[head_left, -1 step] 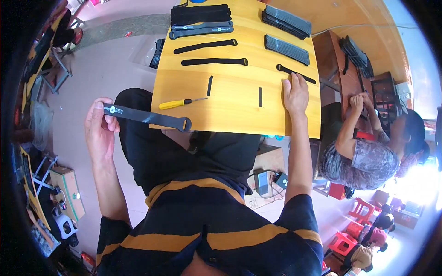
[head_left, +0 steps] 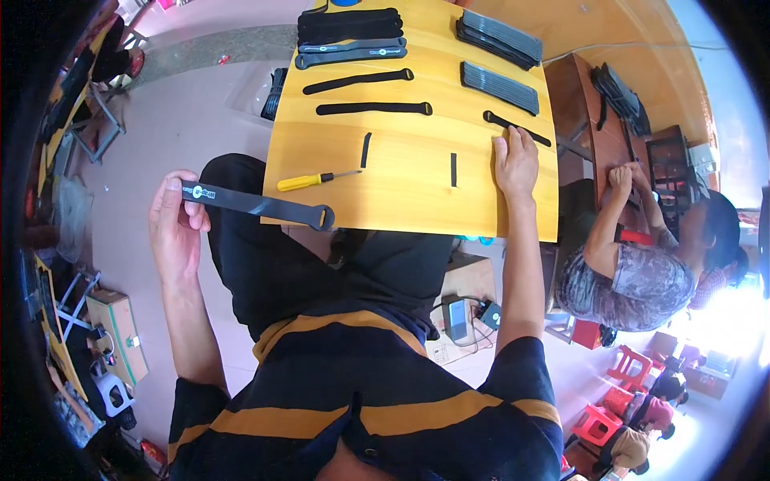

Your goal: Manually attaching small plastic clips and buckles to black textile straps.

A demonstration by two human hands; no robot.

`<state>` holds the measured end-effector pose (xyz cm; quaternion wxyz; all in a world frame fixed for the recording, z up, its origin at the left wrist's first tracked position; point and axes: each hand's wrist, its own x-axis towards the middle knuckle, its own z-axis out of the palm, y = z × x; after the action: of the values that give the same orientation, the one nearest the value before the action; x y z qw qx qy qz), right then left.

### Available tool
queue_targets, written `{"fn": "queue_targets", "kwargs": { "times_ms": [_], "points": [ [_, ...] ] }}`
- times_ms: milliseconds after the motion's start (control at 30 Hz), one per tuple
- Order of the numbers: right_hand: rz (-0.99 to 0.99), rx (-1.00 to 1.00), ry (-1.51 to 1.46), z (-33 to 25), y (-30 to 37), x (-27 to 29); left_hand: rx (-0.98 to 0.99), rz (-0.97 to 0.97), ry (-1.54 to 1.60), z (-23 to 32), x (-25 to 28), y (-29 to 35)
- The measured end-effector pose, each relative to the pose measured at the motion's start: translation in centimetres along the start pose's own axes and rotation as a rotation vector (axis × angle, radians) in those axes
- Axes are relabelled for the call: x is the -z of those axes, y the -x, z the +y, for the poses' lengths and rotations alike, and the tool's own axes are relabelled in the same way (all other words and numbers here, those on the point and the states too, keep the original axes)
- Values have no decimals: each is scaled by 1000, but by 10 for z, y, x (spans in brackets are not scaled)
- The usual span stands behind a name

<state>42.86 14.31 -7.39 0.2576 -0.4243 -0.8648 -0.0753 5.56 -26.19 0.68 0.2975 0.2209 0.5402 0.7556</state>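
Note:
My left hand (head_left: 176, 224) pinches one end of a wide black hook-and-loop strap (head_left: 249, 202) between thumb and fingers. The strap stretches rightward, its slotted loop end just off the table's front left corner. My right hand (head_left: 517, 167) lies palm down at the table's right side, fingers extended. Its fingertips touch or nearly touch a shorter black strap (head_left: 499, 120). Two more black straps, one (head_left: 361, 80) above the other (head_left: 373, 107), lie apart at the left. Between my hands are two short black strips (head_left: 366, 150) and a yellow-handled screwdriver (head_left: 303, 181).
The yellow tabletop (head_left: 409, 204) carries a stack of black straps (head_left: 350, 28) at the far left and two bundles of grey-black strips (head_left: 499, 86) at the far right. A seated person (head_left: 634, 272) works at a brown table (head_left: 571, 88) to the right. Below sits a cardboard box (head_left: 473, 276).

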Motion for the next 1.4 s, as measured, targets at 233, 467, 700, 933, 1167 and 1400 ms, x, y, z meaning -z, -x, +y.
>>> {"fn": "queue_targets", "kwargs": {
  "times_ms": [233,467,700,933,1167,1400],
  "points": [
    [2,-33,-270,-42,3,34,129,-25,-104,-19,-26,19],
    [-426,75,-971,-207,63,131,321,-436,-200,-46,-89,41],
    [-383,-109,-1106,-237,104,128,360,-573,-78,-57,-111,50],
    [-353,-298,-1342,-227,113,130,326,-613,18,-51,-119,57],
    [-280,-205,-1127,-226,108,134,58,-591,-312,-58,-124,62],
    [-317,-129,-924,-228,93,153,-159,-586,-465,-48,-128,62]
  ]
}}
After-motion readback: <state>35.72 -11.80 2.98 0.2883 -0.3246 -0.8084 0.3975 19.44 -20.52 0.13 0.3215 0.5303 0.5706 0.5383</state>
